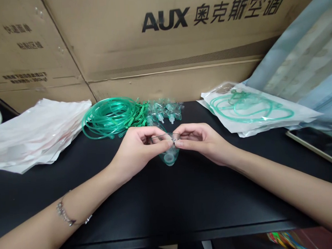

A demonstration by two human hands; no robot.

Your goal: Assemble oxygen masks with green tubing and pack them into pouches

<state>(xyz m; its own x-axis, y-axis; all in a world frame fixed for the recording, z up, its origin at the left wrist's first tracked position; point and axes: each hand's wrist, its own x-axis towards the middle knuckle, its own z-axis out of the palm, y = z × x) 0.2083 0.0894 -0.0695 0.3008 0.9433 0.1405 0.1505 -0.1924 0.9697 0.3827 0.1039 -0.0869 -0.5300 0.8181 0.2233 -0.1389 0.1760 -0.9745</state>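
A clear, green-tinted oxygen mask (169,157) is held between my two hands above the black table. My left hand (138,148) pinches its rim from the left with thumb and fingers. On the other side my right hand (201,141) is closed on the rim, its thumb almost touching the left thumb. Just beyond the hands lie several more clear masks (168,111) with white connectors. Beside them are green elastic straps (137,116) and a coil of green tubing (110,118).
White flat packets (38,131) are stacked at the left. Clear-and-white packages (254,105) with green tubing inside lie at the right, near a phone (317,146). A large cardboard box (162,46) stands behind the black table (170,206); a curtain (307,57) hangs at the right.
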